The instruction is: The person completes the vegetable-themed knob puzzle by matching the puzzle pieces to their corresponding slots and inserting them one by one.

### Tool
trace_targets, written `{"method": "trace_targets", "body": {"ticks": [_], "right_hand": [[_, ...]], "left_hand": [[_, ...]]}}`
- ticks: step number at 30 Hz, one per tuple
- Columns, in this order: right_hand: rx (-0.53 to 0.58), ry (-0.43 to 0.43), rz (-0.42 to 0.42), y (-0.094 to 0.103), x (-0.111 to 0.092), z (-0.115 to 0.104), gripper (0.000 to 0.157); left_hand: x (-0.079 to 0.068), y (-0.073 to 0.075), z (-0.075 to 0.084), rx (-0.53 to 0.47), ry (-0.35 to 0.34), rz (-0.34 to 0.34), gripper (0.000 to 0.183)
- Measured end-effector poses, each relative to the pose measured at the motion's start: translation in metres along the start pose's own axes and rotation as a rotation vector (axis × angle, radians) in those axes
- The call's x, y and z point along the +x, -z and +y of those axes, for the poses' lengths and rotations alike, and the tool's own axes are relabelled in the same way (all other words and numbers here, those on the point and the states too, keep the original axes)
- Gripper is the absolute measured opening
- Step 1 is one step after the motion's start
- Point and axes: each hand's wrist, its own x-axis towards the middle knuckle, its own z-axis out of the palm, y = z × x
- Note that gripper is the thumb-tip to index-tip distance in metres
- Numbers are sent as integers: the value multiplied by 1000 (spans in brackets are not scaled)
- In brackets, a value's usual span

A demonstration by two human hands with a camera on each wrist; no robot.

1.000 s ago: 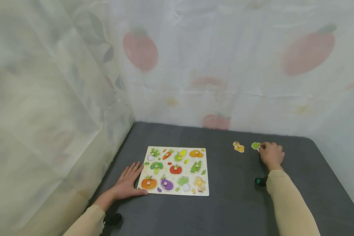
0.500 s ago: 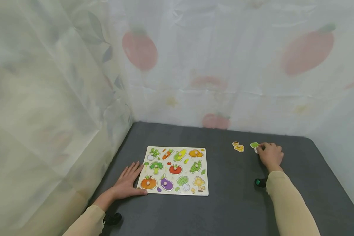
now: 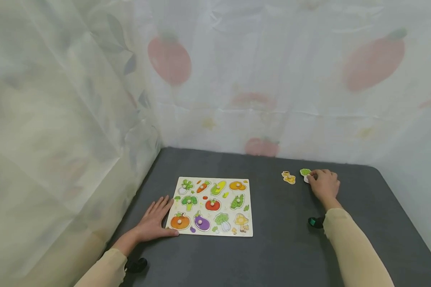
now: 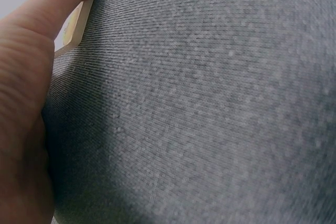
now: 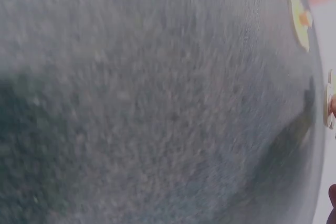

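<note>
A wooden vegetable peg puzzle board (image 3: 209, 188) lies flat on the dark table, with knobbed pieces in most of its recesses. Its cabbage (image 3: 222, 222) and mushroom (image 3: 241, 222) places at the lower right show no knobs. My left hand (image 3: 154, 223) rests spread along the board's left edge, thumb at the near left corner. At the far right, my right hand (image 3: 325, 184) pinches a green-and-white leafy cabbage puzzle piece (image 3: 304, 173), partly hidden by the fingers. In the right wrist view the piece (image 5: 328, 106) looks raised off the table. Left of it lies a yellow mushroom piece (image 3: 288, 177).
Dark grey cloth covers the table (image 3: 280, 251). A pale curtain with printed fruit (image 3: 262, 79) hangs behind the far edge, and another sheet (image 3: 57, 139) closes the left side. Black wrist cameras (image 3: 316, 222) sit under both wrists.
My right hand has moved a little left with the cabbage piece, bringing it closer to the mushroom piece. The left hand stays on the board.
</note>
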Motion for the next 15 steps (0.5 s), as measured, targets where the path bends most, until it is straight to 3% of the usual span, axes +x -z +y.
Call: {"method": "trace_targets", "body": {"ticks": [15], "right_hand": [[133,294,49,-4,-17,-63,25]], "left_hand": [[0,1,0,6,-4,10,126]]}}
